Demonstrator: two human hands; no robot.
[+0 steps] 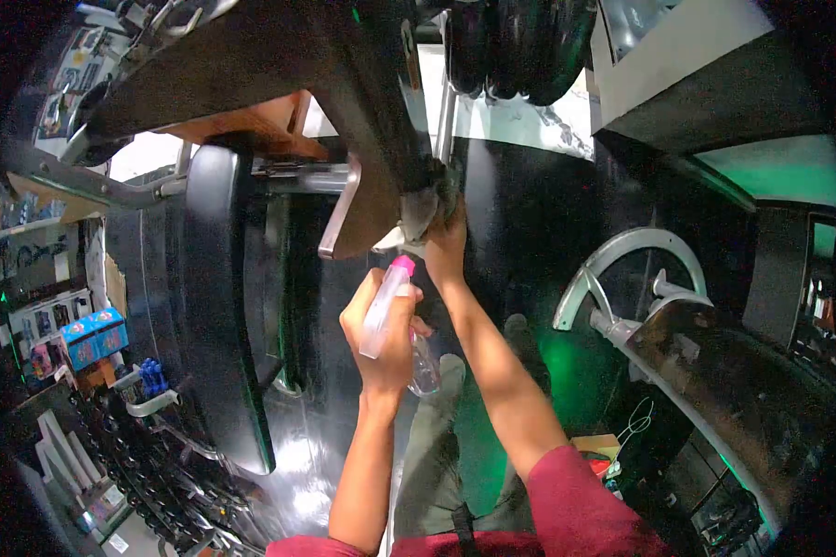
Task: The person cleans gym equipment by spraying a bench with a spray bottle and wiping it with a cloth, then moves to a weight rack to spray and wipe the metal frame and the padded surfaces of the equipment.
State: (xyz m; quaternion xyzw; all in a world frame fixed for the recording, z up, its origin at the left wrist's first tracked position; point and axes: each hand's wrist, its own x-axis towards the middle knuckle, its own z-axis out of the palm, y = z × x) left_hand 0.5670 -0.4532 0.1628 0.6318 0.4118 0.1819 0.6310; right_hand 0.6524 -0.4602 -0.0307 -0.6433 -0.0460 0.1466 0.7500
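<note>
My left hand (378,339) is wrapped round a clear spray bottle (424,371) with a pink nozzle (403,265). The nozzle points up and away, toward the dark metal frame (367,102) of a gym machine. My right hand (447,246) reaches to the lower end of that frame, beside a flat brown bracket (348,213). A pale, crumpled cloth (390,240) shows at this hand, just beyond the nozzle. The fingertips of my right hand are partly hidden by the frame.
A long black pad (218,306) stands upright on the left. Chains (130,464) hang at lower left, near a blue box (95,338). On the right is a machine with a curved metal guide (636,243) and a dark pad (715,362). Black rollers (520,46) are at the top.
</note>
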